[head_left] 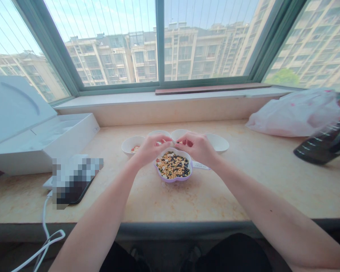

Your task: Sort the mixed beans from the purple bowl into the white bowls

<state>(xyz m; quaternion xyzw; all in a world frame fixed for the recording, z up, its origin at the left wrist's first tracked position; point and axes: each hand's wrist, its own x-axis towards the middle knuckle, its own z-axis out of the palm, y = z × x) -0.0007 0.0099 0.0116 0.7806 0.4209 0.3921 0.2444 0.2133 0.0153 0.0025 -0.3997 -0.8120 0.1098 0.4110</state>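
Observation:
My left hand [152,148] and my right hand [198,146] meet fingertip to fingertip just above the far rim of a lilac, flower-shaped bowl [173,180]. The fingers of both are closed in a pinch, with something small and pale between them that I cannot make out. Mixed beans [174,165], yellow, black, green and whitish, fill the bowl. Behind the hands stand several white bowls in a row. The leftmost white bowl [127,145] holds a few reddish and pale pieces; my hands partly cover the middle ones. At the far right is another white bowl [221,142].
A white strip with print [201,165] lies right of the lilac bowl. To the left are an open white box [45,143], a dark phone-like device [78,189] and a white cable [45,215]. On the right sit a plastic bag [291,113] and a dark bottle [320,147].

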